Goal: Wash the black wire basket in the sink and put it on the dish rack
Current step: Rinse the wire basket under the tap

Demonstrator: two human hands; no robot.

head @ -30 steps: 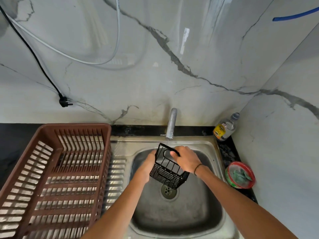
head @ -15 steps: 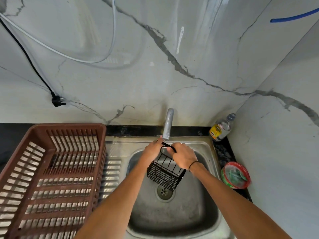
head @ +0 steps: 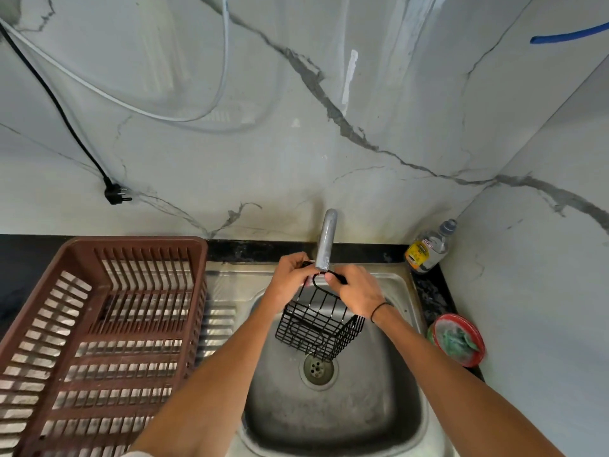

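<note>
The brown dish rack (head: 99,328) on the left sits unused, while both hands have lifted the black wire basket (head: 318,324) from mid-sink up under the tap (head: 326,240). Left hand (head: 290,278) and right hand (head: 357,291) each grip its top rim, so I'd say it's rinsing time, though I can't see any water.

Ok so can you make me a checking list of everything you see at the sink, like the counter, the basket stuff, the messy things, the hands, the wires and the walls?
Surface: black countertop with a steel sink set in it.
Job's things: black wire basket held tilted over the sink's drain, under the tap; brown dish rack left of the sink, nothing in it.
Clutter: bottle with yellow label in the corner; red-rimmed dish with a green scrubber right of the sink.
Hands: left hand and right hand both grip the basket's top edge.
Cables: black cord with loose plug; white cable; blue hose on the wall.
Surroundings: grey-veined marble wall.
</note>
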